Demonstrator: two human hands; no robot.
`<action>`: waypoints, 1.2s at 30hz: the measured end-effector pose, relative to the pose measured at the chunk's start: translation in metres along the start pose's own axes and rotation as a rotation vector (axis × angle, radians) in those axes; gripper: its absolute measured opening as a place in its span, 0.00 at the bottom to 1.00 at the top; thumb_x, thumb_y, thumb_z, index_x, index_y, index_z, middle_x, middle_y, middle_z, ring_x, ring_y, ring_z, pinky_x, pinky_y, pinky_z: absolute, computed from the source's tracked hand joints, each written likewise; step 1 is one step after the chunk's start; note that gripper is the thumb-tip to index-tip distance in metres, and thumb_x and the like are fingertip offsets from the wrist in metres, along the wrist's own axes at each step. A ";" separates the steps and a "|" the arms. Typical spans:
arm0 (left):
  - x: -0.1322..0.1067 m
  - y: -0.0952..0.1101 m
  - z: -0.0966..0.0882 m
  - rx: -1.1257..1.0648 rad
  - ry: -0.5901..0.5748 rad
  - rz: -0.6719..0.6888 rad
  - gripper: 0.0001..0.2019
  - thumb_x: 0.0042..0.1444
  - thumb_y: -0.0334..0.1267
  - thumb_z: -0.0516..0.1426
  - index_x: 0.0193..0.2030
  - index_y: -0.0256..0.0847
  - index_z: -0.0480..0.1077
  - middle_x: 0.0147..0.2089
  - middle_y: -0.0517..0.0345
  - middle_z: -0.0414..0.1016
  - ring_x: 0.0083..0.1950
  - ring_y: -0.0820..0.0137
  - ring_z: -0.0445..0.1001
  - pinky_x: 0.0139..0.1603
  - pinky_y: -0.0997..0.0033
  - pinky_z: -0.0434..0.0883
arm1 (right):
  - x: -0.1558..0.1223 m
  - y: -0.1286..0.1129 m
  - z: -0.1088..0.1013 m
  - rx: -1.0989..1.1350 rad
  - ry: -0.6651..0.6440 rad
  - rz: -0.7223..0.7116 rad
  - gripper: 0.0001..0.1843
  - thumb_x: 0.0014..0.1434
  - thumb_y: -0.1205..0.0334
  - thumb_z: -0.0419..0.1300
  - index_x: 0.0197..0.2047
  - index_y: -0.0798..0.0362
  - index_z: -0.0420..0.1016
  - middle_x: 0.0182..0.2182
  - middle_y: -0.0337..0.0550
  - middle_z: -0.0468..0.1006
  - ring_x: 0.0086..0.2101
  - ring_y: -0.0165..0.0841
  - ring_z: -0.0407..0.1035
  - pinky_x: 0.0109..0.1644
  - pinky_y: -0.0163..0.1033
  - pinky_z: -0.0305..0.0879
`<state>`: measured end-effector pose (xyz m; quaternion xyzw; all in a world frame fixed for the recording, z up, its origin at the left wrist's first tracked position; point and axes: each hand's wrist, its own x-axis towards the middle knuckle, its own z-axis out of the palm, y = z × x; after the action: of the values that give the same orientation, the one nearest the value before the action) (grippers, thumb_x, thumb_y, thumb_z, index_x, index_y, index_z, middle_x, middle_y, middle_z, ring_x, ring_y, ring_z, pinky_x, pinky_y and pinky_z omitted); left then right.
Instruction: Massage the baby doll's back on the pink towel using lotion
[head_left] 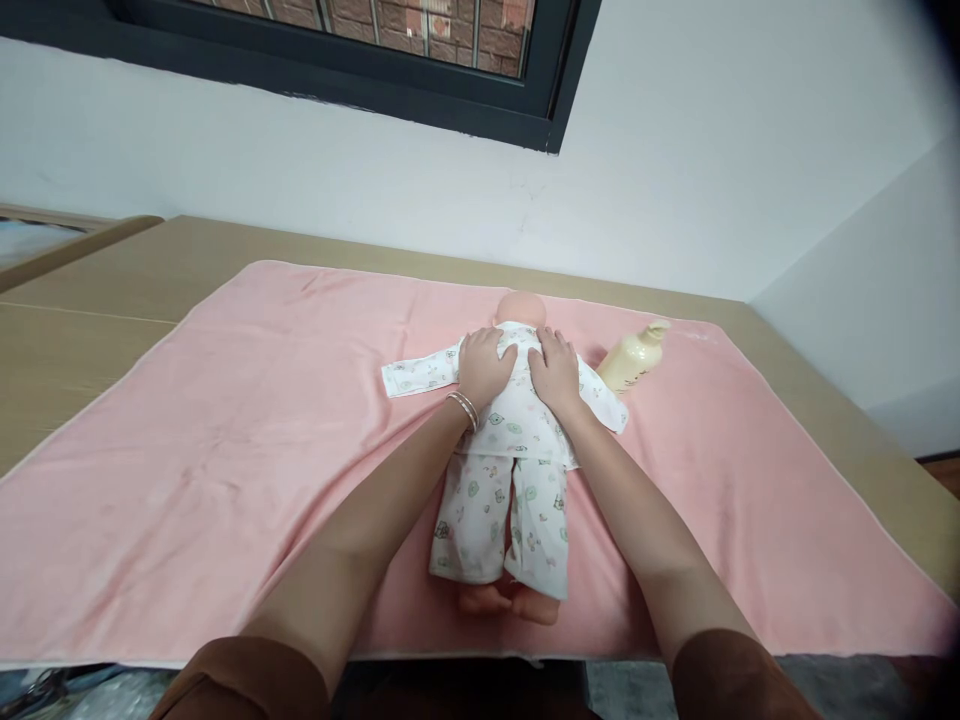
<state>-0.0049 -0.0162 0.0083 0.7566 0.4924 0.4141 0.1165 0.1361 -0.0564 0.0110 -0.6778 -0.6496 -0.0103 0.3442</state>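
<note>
A baby doll (501, 470) in white printed pyjamas lies stretched out on a pink towel (247, 440), head away from me, bare feet toward me. My left hand (484, 365) rests flat on its upper body at the left shoulder, fingers stretched out, a bracelet on the wrist. On the right shoulder my right hand (555, 368) lies flat in the same way. Both palms press on the doll's shirt and grip nothing.
A cream pump bottle (632, 360) lies on its side on the towel just right of the doll. The towel covers a wooden table (82, 300) that stands against a white wall below a dark-framed window (480, 95). The table's right edge runs near a side wall.
</note>
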 end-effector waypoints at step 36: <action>-0.005 0.002 -0.008 -0.020 0.019 0.053 0.18 0.55 0.30 0.48 0.47 0.39 0.75 0.50 0.50 0.79 0.54 0.59 0.73 0.60 0.57 0.67 | -0.012 -0.011 -0.006 -0.011 0.178 -0.067 0.21 0.59 0.66 0.49 0.49 0.53 0.80 0.51 0.48 0.79 0.53 0.41 0.71 0.64 0.50 0.61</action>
<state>-0.0106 -0.0234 0.0116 0.7642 0.4691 0.4291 0.1085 0.1271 -0.0707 0.0145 -0.6539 -0.6388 -0.0855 0.3963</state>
